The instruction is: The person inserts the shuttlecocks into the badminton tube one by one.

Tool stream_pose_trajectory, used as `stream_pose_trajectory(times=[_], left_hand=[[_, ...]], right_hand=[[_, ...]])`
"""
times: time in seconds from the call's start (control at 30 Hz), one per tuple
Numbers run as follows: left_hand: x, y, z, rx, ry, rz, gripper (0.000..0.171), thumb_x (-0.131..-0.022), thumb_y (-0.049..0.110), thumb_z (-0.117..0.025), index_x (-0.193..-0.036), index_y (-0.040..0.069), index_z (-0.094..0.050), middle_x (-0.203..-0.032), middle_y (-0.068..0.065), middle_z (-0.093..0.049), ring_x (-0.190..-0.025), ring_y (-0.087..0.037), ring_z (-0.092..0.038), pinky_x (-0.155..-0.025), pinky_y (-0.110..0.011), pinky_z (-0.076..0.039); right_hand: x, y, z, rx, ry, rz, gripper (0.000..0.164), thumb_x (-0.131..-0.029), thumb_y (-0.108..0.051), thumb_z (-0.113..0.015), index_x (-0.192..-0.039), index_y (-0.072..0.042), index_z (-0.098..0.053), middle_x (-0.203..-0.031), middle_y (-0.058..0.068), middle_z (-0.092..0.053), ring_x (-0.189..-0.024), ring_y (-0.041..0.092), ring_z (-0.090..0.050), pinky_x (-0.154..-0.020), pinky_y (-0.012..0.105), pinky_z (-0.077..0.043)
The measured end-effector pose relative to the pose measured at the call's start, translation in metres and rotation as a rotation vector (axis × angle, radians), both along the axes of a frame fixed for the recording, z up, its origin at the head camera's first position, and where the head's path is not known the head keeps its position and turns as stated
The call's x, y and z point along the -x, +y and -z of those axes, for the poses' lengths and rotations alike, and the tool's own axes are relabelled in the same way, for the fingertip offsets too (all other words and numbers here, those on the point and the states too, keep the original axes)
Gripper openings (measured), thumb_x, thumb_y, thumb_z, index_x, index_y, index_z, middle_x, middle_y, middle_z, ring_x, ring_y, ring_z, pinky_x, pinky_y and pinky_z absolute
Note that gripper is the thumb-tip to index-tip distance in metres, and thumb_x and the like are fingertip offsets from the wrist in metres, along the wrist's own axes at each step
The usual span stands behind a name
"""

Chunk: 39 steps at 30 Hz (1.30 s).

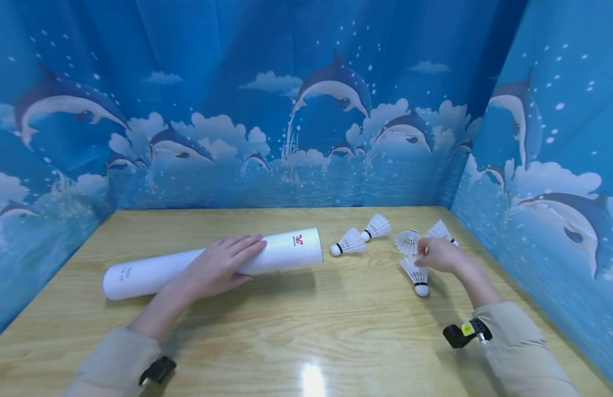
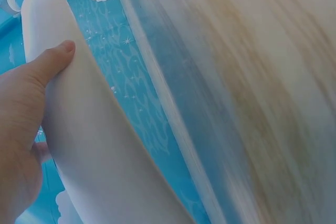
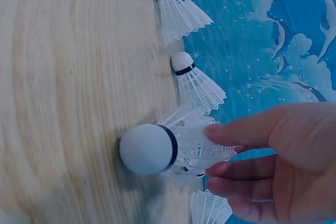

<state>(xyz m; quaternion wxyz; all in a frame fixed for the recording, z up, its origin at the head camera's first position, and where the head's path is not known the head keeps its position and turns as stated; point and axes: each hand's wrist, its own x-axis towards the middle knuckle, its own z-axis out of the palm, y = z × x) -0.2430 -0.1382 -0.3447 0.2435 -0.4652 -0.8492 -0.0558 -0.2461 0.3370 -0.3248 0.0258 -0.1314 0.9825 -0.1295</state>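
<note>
My left hand grips a long white shuttlecock tube round its middle, thumb along one side in the left wrist view. The tube lies slantwise, its right end a little above the table, with a red mark near that end. My right hand pinches the skirt of the nearest white shuttlecock, thumb on one side and fingers on the other. Its cork points toward me, with a dark band behind it. Just beyond the hand are another shuttlecock and one at the right, partly hidden.
Two more shuttlecocks, one nearer and one behind it, lie between the tube and my right hand. The wooden table meets a blue dolphin-print curtain at the back and sides. Both wrists carry small black devices.
</note>
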Motion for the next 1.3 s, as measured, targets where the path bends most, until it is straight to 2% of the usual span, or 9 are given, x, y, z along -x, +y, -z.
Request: stream_pose_trajectory(times=[0.2, 0.4, 0.57, 0.67, 0.8, 0.9, 1.0, 1.17, 1.3], left_hand=[[0.0, 0.0, -0.001, 0.001, -0.001, 0.004, 0.082, -0.068, 0.029, -0.083, -0.136, 0.007, -0.045, -0.134, -0.012, -0.049, -0.118, -0.031, -0.049, -0.088, -0.05, -0.048], [-0.001, 0.001, -0.002, 0.005, -0.004, 0.005, 0.081, -0.068, 0.028, -0.083, -0.136, 0.007, -0.045, -0.134, -0.012, -0.05, -0.118, -0.031, -0.049, -0.087, -0.05, -0.048], [0.0, 0.002, 0.0, 0.009, -0.011, -0.008, 0.082, -0.068, 0.029, -0.083, -0.137, 0.007, -0.044, -0.134, -0.013, -0.049, -0.118, -0.031, -0.049, -0.087, -0.051, -0.048], [0.0, 0.002, 0.0, 0.004, -0.013, -0.009, 0.082, -0.067, 0.029, -0.083, -0.137, 0.007, -0.044, -0.134, -0.013, -0.05, -0.117, -0.032, -0.049, -0.087, -0.051, -0.048], [0.0, 0.002, -0.001, 0.001, -0.014, -0.008, 0.083, -0.067, 0.029, -0.083, -0.137, 0.007, -0.044, -0.134, -0.013, -0.049, -0.117, -0.032, -0.049, -0.087, -0.051, -0.048], [0.0, 0.002, -0.001, 0.002, -0.013, -0.006, 0.083, -0.067, 0.029, -0.083, -0.137, 0.007, -0.044, -0.134, -0.013, -0.049, -0.117, -0.031, -0.049, -0.087, -0.051, -0.048], [0.0, 0.003, -0.001, -0.001, -0.012, -0.002, 0.082, -0.067, 0.029, -0.083, -0.137, 0.007, -0.044, -0.133, -0.013, -0.05, -0.117, -0.031, -0.049, -0.086, -0.051, -0.048], [-0.001, 0.003, -0.002, -0.01, -0.012, 0.001, 0.082, -0.067, 0.028, -0.083, -0.137, 0.007, -0.044, -0.134, -0.013, -0.049, -0.116, -0.031, -0.05, -0.087, -0.05, -0.048], [0.0, 0.004, -0.001, -0.007, -0.02, 0.0, 0.083, -0.068, 0.028, -0.083, -0.137, 0.007, -0.043, -0.135, -0.013, -0.048, -0.117, -0.031, -0.049, -0.088, -0.05, -0.048]], right_hand=[[-0.002, 0.003, 0.0, 0.002, -0.034, -0.018, 0.017, -0.077, -0.011, -0.068, -0.068, -0.008, -0.054, -0.063, -0.003, -0.045, -0.059, 0.013, -0.041, -0.053, 0.027, -0.033], [-0.006, 0.002, -0.002, 0.074, 0.021, 0.0, 0.016, -0.081, -0.009, -0.065, -0.067, -0.007, -0.057, -0.06, -0.004, -0.049, -0.057, 0.012, -0.042, -0.05, 0.027, -0.036], [-0.006, -0.002, -0.007, 0.282, 0.04, 0.052, 0.015, -0.087, -0.01, -0.062, -0.077, 0.0, -0.062, -0.067, 0.001, -0.057, -0.061, 0.013, -0.048, -0.051, 0.027, -0.043], [-0.008, -0.01, -0.012, 0.452, 0.001, 0.136, 0.022, -0.091, -0.014, -0.059, -0.091, 0.007, -0.063, -0.074, 0.002, -0.062, -0.066, 0.013, -0.054, -0.056, 0.026, -0.049], [-0.011, -0.026, -0.019, 0.717, 0.018, 0.242, 0.033, -0.091, -0.016, -0.059, -0.104, 0.015, -0.059, -0.077, -0.004, -0.063, -0.072, 0.006, -0.057, -0.064, 0.025, -0.053], [-0.013, -0.039, -0.022, 0.882, 0.076, 0.267, 0.034, -0.09, -0.012, -0.06, -0.106, 0.018, -0.056, -0.075, -0.01, -0.062, -0.071, 0.002, -0.058, -0.064, 0.022, -0.054], [-0.016, -0.052, -0.024, 0.978, 0.123, 0.275, 0.027, -0.09, -0.011, -0.061, -0.101, 0.014, -0.059, -0.073, -0.013, -0.061, -0.07, 0.001, -0.059, -0.062, 0.019, -0.053], [-0.019, -0.072, -0.023, 1.069, 0.169, 0.271, 0.006, -0.088, -0.009, -0.063, -0.086, -0.005, -0.066, -0.071, -0.013, -0.062, -0.068, 0.003, -0.058, -0.059, 0.019, -0.052], [-0.019, -0.088, -0.02, 1.093, 0.183, 0.259, 0.006, -0.087, -0.007, -0.063, -0.083, -0.003, -0.066, -0.07, -0.012, -0.062, -0.069, 0.003, -0.057, -0.057, 0.018, -0.05]])
